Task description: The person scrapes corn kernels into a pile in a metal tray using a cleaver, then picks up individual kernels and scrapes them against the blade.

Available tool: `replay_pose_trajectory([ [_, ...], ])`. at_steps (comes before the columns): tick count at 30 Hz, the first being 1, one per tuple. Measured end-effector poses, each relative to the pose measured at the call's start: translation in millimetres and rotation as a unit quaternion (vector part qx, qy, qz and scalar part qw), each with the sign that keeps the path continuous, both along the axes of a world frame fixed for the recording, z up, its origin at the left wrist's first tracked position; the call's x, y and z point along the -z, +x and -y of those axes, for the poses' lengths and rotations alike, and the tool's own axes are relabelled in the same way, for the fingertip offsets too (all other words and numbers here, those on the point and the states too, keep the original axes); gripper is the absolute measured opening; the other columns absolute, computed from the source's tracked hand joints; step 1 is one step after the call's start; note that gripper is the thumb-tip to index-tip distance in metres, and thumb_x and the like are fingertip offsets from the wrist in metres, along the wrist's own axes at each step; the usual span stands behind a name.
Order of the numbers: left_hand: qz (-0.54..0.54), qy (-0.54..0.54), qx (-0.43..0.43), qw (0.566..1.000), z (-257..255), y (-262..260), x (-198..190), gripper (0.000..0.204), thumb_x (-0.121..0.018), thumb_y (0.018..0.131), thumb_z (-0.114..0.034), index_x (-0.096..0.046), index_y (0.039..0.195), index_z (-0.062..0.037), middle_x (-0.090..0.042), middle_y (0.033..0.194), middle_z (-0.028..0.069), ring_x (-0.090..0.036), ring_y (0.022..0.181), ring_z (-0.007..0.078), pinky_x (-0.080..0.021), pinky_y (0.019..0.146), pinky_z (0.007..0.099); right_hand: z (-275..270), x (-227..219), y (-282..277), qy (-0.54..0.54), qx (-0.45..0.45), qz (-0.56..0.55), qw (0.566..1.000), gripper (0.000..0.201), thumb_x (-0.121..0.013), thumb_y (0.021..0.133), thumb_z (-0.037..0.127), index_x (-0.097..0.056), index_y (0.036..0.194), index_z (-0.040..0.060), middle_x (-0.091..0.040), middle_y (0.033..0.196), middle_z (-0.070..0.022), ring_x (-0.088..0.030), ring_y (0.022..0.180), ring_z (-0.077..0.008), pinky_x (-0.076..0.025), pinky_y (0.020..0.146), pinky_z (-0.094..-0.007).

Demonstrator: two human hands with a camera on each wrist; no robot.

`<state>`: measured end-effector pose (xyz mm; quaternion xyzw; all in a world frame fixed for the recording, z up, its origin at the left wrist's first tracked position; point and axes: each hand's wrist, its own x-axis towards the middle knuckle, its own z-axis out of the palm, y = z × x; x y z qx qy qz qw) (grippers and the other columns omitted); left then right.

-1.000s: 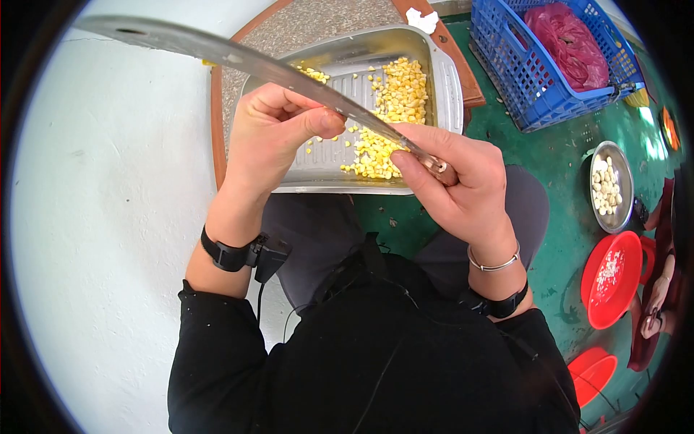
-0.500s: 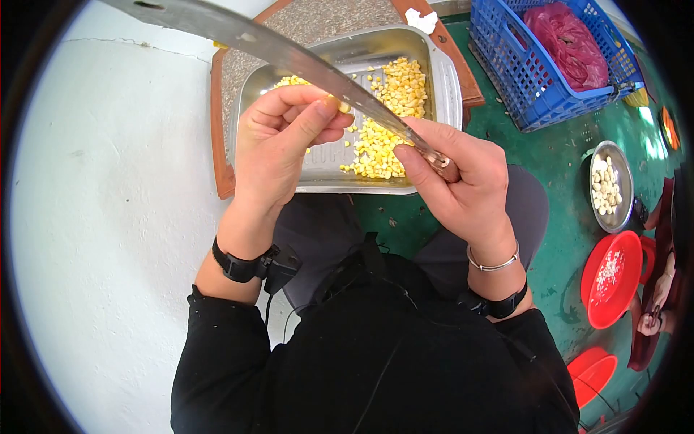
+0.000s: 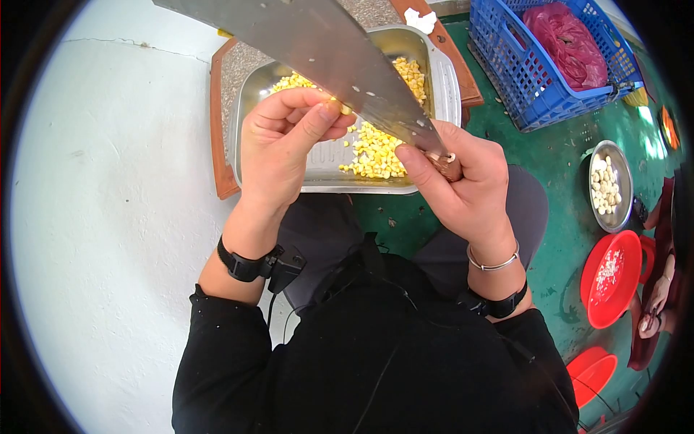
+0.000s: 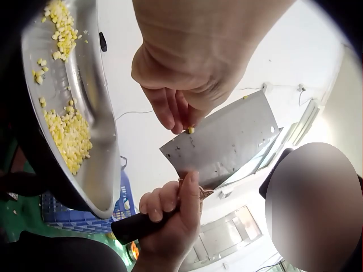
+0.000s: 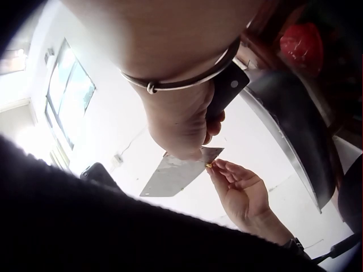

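In the head view the right hand [image 3: 466, 181] grips a cleaver by its handle, the broad blade [image 3: 318, 61] slanting up to the left over a metal tray [image 3: 318, 177]. The left hand [image 3: 278, 141] pinches a small yellow kernel [image 3: 345, 110] between thumb and forefinger, close against the blade's lower edge. Yellow corn kernels [image 3: 379, 153] lie in the tray beneath. The left wrist view shows the dark handle [image 4: 139, 228] in the right hand [image 4: 173, 218], and a kernel [image 4: 191, 130] at the left fingertips by the blade edge.
The tray stands on a wood-edged stone tabletop [image 3: 225, 163]. On the green floor to the right are a blue crate [image 3: 528, 79] with a pink bag [image 3: 567, 47], a metal bowl of white pieces [image 3: 606, 188] and red basins [image 3: 600, 307]. Another person's hands [image 3: 654, 311] show at the far right.
The cleaver has turned so that its flat side faces the head camera, and its tip has swung right. The left hand has moved slightly up and right, still near the blade.
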<state>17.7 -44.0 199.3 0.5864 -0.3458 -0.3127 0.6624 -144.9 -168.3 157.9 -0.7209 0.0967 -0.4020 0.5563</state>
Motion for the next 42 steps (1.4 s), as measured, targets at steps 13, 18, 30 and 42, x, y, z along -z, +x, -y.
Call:
replay_pose_trajectory([
  [13,0.028,0.007,0.004,1.000,3.0,-4.1,7.7,0.011,-0.064,0.086,-0.001,-0.061,0.097,0.0013,-0.068,0.090,0.0098,-0.065,0.083,0.0133,-0.053,0.077,0.0250,-0.9,2.2,2.0,0.002,0.006,0.012,1.000,0.026,-0.069,0.079,0.005,-0.068,0.106,0.0069,-0.039,0.047,-0.0009,-0.035,0.041,-0.0063,-0.032,0.043,-0.0224],
  [18,0.056,0.008,-0.015,0.998,4.6,-7.7,4.1,0.010,-0.064,0.085,0.002,-0.062,0.095,0.0012,-0.068,0.087,0.0085,-0.065,0.080,0.0101,-0.051,0.073,0.0216,-1.4,0.5,2.6,-0.002,0.015,0.021,1.000,0.026,-0.069,0.079,0.005,-0.068,0.105,0.0066,-0.041,0.048,-0.0013,-0.036,0.041,-0.0065,-0.032,0.043,-0.0222],
  [30,0.218,0.094,0.013,0.971,6.7,4.8,-0.8,0.010,-0.065,0.083,0.001,-0.065,0.092,0.0006,-0.068,0.085,0.0047,-0.062,0.079,0.0092,-0.050,0.070,0.0224,0.5,-1.7,-1.8,-0.011,0.061,0.005,0.998,0.027,-0.070,0.078,0.004,-0.068,0.105,0.0052,-0.037,0.048,-0.0001,-0.034,0.043,-0.0049,-0.030,0.043,-0.0220],
  [42,0.448,0.425,0.126,0.776,5.0,71.2,38.9,0.019,-0.069,0.078,-0.009,-0.067,0.094,-0.0003,-0.067,0.081,0.0110,-0.063,0.072,0.0179,-0.049,0.065,0.0298,1.5,-1.4,-2.6,0.033,0.066,-0.007,0.997,0.026,-0.069,0.079,0.004,-0.065,0.105,0.0007,-0.029,0.053,0.0011,-0.030,0.048,-0.0043,-0.026,0.045,-0.0210],
])
